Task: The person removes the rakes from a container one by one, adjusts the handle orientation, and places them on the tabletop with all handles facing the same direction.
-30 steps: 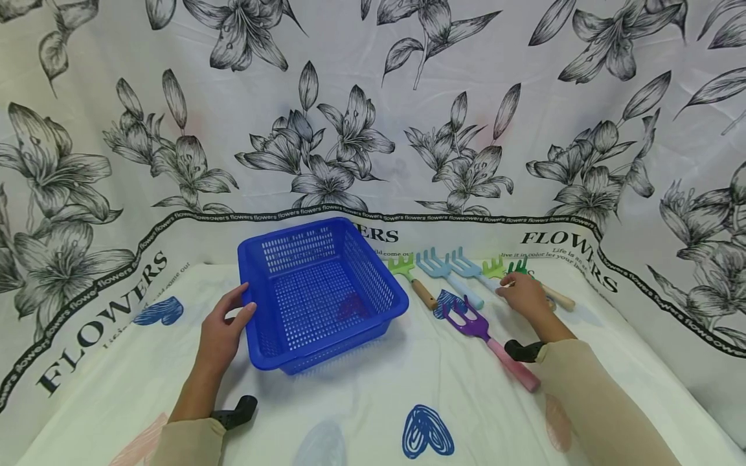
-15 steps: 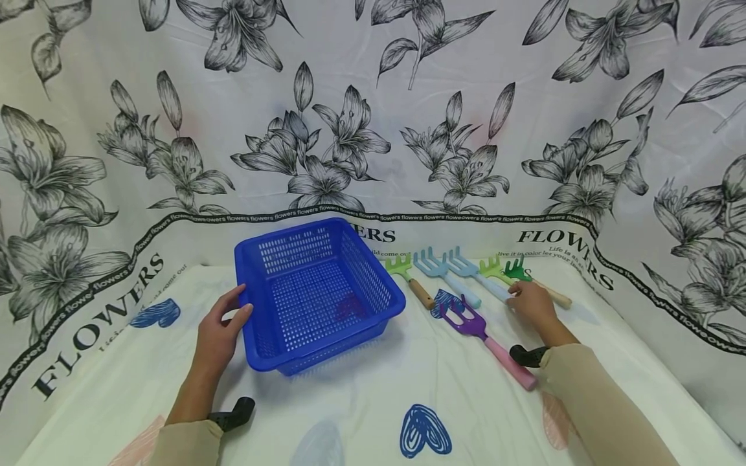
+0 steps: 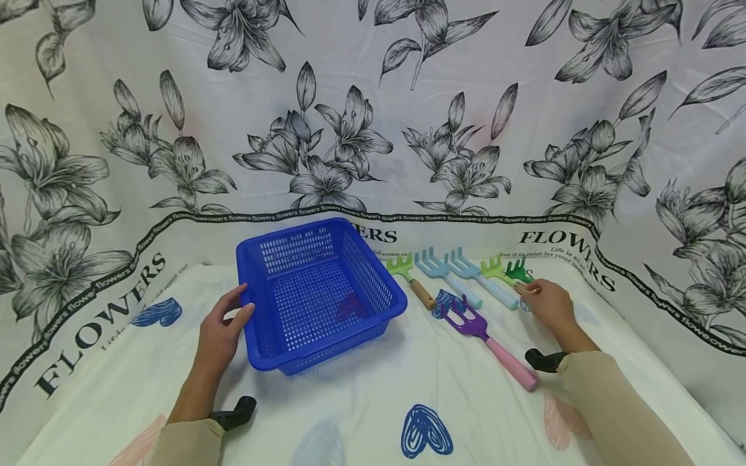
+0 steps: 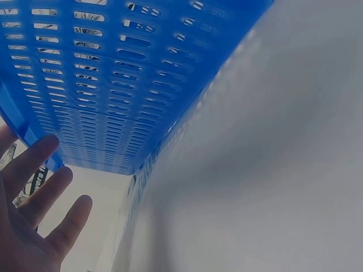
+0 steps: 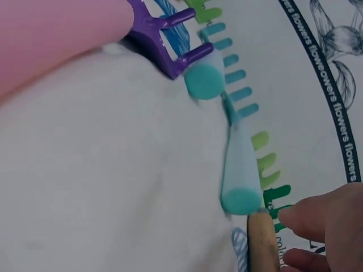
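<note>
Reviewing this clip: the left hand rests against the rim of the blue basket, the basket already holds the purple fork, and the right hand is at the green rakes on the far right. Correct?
Not quite. The blue basket holds nothing; the purple fork lies on the cloth to its right, as the head view shows. The left hand is at the basket's rim and the right hand is at the green rakes.

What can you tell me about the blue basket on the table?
The blue basket looks like glossy plastic, rectangular, with slotted walls and a perforated floor under a solid rim. It sits upright and holds nothing, on the white printed cloth, left of a row of toy rakes. The left hand rests against its near-left corner with straight fingers.
</note>
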The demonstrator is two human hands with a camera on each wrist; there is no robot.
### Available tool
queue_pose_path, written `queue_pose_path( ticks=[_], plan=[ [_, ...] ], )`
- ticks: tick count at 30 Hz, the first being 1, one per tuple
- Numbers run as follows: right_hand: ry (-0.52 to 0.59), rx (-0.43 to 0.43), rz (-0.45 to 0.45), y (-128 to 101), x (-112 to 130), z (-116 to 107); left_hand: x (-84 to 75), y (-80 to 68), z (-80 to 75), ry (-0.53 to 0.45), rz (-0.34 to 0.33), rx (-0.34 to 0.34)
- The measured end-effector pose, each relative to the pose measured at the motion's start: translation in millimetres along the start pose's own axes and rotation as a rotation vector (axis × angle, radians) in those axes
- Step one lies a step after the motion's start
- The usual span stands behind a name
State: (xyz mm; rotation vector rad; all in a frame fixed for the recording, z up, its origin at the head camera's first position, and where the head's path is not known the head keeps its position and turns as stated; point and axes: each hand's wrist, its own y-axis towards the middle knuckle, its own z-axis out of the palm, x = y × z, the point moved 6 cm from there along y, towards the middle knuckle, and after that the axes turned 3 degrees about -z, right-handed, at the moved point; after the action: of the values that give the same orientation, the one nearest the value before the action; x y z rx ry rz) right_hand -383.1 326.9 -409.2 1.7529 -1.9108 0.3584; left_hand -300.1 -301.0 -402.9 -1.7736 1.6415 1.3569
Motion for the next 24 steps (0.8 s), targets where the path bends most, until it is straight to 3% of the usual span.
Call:
queue_pose_path(
  ticks=[4, 14, 24],
  plan=[
    [-0.038, -0.050, 0.029, -3.2, -12.5, -9.4, -0.1, 0.4, 0.1, -0.002, 0.002, -0.001],
    [-0.048, 0.030, 0.073, -7.3, -44.9, -6.5, -1.1, 0.0, -0.5, -0.001, 0.007, 0.002],
    [-0.039, 0.000, 0.065, -10.7, -45.9, -11.4, -1.6, -0.8, -0.3, 0.000, -0.003, 0.006]
  ],
)
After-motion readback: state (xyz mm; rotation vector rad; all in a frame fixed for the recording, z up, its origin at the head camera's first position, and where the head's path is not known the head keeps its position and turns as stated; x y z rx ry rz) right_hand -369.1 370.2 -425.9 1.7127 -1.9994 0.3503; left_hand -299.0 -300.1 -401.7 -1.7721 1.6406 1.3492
